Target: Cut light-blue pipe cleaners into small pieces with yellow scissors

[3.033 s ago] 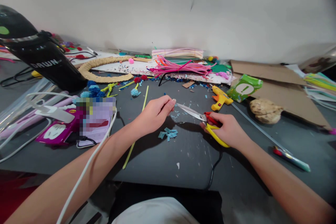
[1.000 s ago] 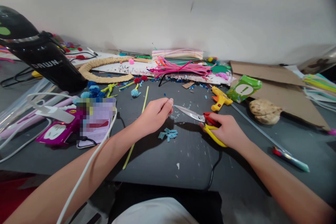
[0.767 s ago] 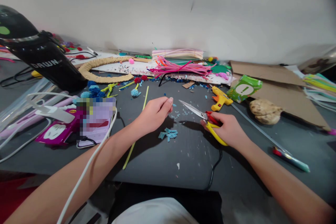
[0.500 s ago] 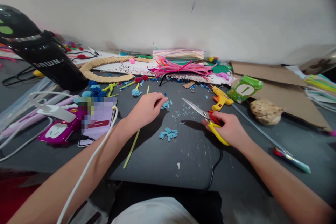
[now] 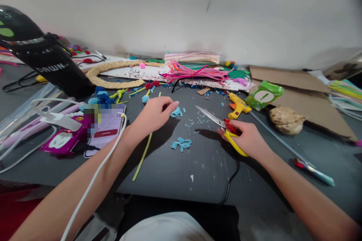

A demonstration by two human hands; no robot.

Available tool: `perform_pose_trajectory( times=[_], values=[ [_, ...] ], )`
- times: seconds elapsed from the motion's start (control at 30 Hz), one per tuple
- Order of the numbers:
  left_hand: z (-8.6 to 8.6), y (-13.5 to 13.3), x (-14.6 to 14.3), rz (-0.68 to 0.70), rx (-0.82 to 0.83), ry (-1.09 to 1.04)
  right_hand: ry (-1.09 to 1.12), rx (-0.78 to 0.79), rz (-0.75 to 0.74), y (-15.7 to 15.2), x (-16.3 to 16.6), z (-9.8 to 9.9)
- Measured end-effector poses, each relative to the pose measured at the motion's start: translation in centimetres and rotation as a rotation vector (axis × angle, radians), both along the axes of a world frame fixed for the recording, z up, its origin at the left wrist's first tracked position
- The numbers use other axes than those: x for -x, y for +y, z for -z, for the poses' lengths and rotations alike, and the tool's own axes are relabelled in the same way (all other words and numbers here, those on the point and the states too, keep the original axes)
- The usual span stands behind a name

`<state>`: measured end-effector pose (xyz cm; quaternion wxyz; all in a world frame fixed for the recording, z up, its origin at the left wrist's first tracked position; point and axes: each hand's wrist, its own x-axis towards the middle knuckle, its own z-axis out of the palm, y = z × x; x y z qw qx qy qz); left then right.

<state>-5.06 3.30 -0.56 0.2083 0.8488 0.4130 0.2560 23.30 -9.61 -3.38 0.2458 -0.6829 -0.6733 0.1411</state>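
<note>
My right hand (image 5: 246,139) is wrapped round the red and yellow handles of a pair of scissors (image 5: 212,117). Their blades point up and left and look closed together. At the middle of the table my left hand (image 5: 158,115) has its fingers curled in with the thumb against them; whatever they hold is hidden. Just beside its fingertips lies a heap of small blue cut pieces (image 5: 177,112). A second group of blue strips (image 5: 181,143) lies nearer me. Under the left forearm passes a yellow-green stem (image 5: 142,160). Behind that hand sits a light-blue pompom (image 5: 145,98).
To the left stand a black bottle (image 5: 56,60), a phone (image 5: 109,128) and a magenta device (image 5: 66,141) with white cables. A yellow glue gun (image 5: 238,106), a green packet (image 5: 264,96) and cardboard (image 5: 305,109) lie right. Pink pipe cleaners (image 5: 195,73) and a beige ring (image 5: 97,75) lie behind.
My left hand has moved slightly left and toward me, uncovering more of the blue heap. The phone's screen has brightened. My right hand and the scissors have hardly moved.
</note>
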Motion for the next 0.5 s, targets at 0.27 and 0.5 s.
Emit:
perform_pose_trajectory(
  times=[0.27,0.5],
  values=[
    [-0.9,-1.1,0.8,0.479,0.283,0.171,-0.008,0.013,0.027,-0.2,0.0,0.1],
    [-0.3,-1.4,0.4,0.593,0.267,0.250,-0.020,-0.006,0.046,-0.1,-0.4,0.3]
  ],
)
